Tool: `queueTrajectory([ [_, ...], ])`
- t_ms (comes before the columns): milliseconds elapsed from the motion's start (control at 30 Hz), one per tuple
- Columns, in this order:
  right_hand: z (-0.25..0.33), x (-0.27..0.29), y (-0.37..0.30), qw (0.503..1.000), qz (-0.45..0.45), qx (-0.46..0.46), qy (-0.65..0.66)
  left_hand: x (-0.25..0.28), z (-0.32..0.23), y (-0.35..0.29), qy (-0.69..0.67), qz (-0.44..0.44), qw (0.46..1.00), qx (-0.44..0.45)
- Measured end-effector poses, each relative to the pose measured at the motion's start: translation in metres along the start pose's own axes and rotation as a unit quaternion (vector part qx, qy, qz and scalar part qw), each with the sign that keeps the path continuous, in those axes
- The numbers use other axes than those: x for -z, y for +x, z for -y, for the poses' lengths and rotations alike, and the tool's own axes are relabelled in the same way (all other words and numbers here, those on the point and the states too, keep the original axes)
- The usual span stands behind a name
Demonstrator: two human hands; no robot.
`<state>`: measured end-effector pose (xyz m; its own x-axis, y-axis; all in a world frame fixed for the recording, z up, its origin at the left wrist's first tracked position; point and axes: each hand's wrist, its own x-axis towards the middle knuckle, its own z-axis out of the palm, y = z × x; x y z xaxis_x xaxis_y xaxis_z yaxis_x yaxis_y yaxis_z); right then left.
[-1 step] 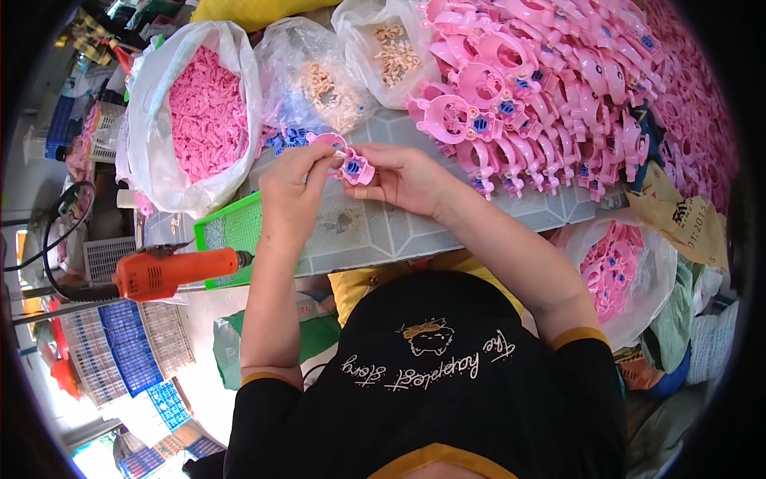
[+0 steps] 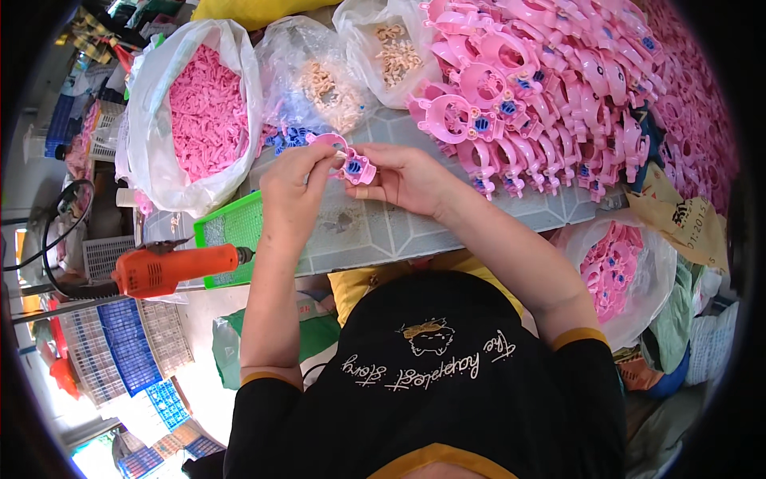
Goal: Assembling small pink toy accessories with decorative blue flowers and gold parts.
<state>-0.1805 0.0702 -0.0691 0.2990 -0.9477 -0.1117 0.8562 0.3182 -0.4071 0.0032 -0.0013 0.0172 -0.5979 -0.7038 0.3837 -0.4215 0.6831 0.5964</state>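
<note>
I have the left hand [image 2: 299, 168] and right hand [image 2: 400, 180] both grasping one pink piece [image 2: 357, 169] with a blue insert, above the middle of the table [image 2: 391, 233]; fingers hide part of it. I count three open bags [image 2: 150, 132] beyond, and one orange power driver [image 2: 171, 270] at left. The left forearm blocks part of one green tray [image 2: 239, 227]. The far-right pink heap [image 2: 550, 104] I can't count.

Held part [image 2: 367, 175]: glossy pink plastic, smooth. Stacked parts [image 2: 578, 104]: same shine. Bag [image 2: 148, 152] on left: thin crinkled plastic film. Tray [image 2: 244, 217]: green plastic. Screwdriver body [image 2: 152, 274]: orange plastic. Bench [image 2: 407, 227]: smooth grey top. Shirt [image 2: 415, 391]: matt black cloth. Tan sheet [image 2: 666, 209]: looks like matt paper.
</note>
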Motion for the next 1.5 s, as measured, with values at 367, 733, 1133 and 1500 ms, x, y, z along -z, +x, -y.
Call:
queueTrajectory([
  [367,-0.003,0.0,0.001,1.0,-0.018,-0.002,-0.006,-0.003,-0.001,0.0,0.072,0.003,0.985,-0.159],
  [733,-0.002,0.009,0.003,1.0,0.013,-0.027,-0.001,-0.007,0.001,0.001,0.051,0.026,0.99,-0.125],
  [1133,-0.003,0.008,0.001,1.0,0.014,-0.024,-0.013,-0.004,0.004,0.003,0.094,0.068,0.982,-0.146],
  [1500,0.0,-0.006,-0.003,0.999,0.014,-0.019,-0.036,0.003,0.012,0.0,0.045,0.061,0.981,-0.176],
])
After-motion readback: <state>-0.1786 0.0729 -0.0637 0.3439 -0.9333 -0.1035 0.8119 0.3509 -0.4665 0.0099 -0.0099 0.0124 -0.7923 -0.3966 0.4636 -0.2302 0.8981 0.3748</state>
